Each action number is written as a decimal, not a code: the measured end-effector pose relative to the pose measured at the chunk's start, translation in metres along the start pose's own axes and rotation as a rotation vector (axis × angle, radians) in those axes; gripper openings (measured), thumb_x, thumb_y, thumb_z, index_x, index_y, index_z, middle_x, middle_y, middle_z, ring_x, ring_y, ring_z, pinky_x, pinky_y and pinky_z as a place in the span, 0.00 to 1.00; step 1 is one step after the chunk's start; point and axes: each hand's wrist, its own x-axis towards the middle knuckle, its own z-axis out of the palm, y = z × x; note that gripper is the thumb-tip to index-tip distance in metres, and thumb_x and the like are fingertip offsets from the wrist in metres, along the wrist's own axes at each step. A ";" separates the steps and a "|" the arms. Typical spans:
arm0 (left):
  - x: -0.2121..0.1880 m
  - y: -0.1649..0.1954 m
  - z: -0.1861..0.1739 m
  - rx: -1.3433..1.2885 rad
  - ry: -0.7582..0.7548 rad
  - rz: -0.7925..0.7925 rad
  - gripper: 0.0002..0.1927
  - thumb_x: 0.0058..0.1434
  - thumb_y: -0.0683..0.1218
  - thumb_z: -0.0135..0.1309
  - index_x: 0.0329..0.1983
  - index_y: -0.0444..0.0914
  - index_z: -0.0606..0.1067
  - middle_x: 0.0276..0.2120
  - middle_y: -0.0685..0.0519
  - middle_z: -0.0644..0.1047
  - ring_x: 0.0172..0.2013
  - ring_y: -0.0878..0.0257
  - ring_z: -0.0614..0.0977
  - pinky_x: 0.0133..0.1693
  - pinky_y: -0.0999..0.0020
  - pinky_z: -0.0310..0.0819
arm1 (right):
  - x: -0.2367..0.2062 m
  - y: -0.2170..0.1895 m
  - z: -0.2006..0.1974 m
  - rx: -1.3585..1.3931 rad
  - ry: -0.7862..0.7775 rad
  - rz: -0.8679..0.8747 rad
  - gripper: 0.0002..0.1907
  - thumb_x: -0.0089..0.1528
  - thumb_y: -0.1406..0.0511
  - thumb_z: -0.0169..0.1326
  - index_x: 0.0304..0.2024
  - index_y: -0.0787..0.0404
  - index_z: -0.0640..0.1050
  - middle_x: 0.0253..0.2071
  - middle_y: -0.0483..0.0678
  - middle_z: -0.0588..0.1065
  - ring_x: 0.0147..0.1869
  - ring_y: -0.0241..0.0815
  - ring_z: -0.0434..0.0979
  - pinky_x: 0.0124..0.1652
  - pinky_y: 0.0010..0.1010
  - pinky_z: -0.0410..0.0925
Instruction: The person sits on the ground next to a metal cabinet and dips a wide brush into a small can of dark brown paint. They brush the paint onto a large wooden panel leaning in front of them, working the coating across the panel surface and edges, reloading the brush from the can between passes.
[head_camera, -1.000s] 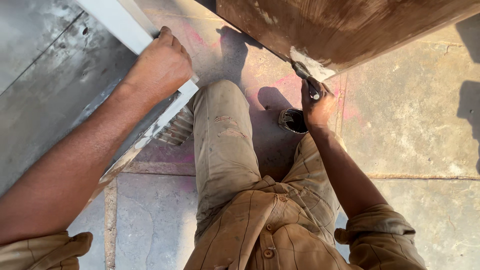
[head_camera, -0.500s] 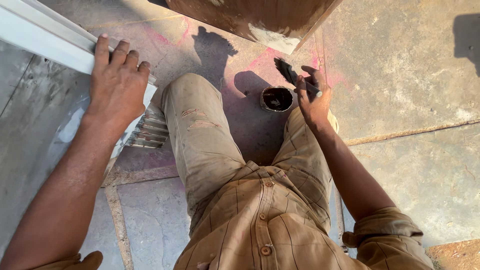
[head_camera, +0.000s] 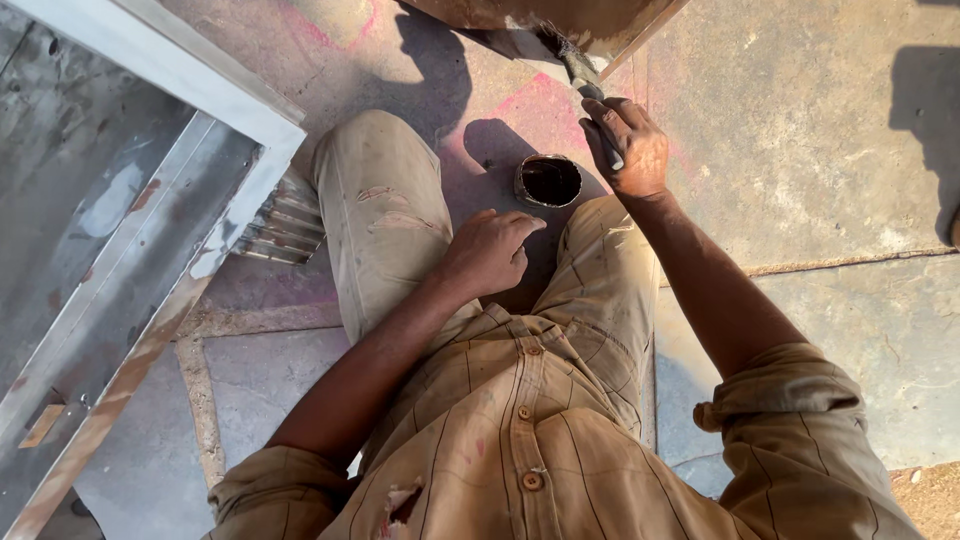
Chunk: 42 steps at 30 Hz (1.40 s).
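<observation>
My right hand (head_camera: 627, 145) grips a paintbrush (head_camera: 582, 72), its bristles against the lower edge of a brown-painted panel (head_camera: 560, 18) at the top of the view. A small round tin of dark paint (head_camera: 548, 181) stands on the stone floor between my knees, just left of that hand. My left hand (head_camera: 490, 252) hovers over my lap, fingers loosely curled and empty, a little below the tin. I am crouched, with beige trousers and a striped beige shirt filling the lower middle.
A grey metal frame (head_camera: 190, 75) with an angled rail lies at the left. A ribbed metal piece (head_camera: 285, 225) sits by my left knee. Stone paving with pink stains (head_camera: 800, 150) spreads around; a shadow falls at the far right.
My left hand has let go of the grey metal frame and moved right to my lap. The right hand has carried the brush back up to the brown panel's edge.
</observation>
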 end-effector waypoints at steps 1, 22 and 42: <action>-0.003 -0.005 0.006 -0.003 -0.030 -0.037 0.23 0.54 0.39 0.53 0.56 0.37 0.77 0.52 0.45 0.81 0.51 0.49 0.81 0.55 0.52 0.72 | 0.002 -0.002 0.001 -0.031 -0.033 -0.027 0.12 0.68 0.68 0.64 0.54 0.58 0.82 0.48 0.49 0.79 0.48 0.52 0.82 0.45 0.40 0.75; -0.005 -0.025 0.006 -0.136 -0.095 -0.216 0.19 0.56 0.42 0.51 0.51 0.41 0.80 0.44 0.43 0.83 0.44 0.46 0.83 0.48 0.51 0.77 | 0.055 -0.061 0.038 -0.157 -0.082 -0.023 0.11 0.70 0.62 0.55 0.55 0.54 0.80 0.48 0.53 0.77 0.45 0.56 0.81 0.40 0.45 0.73; -0.003 -0.043 0.028 -0.045 -0.152 -0.167 0.19 0.56 0.42 0.53 0.52 0.39 0.79 0.42 0.43 0.83 0.44 0.47 0.84 0.46 0.49 0.77 | -0.038 -0.017 -0.018 0.762 0.012 0.972 0.13 0.69 0.62 0.56 0.43 0.68 0.81 0.29 0.51 0.80 0.25 0.37 0.79 0.24 0.24 0.71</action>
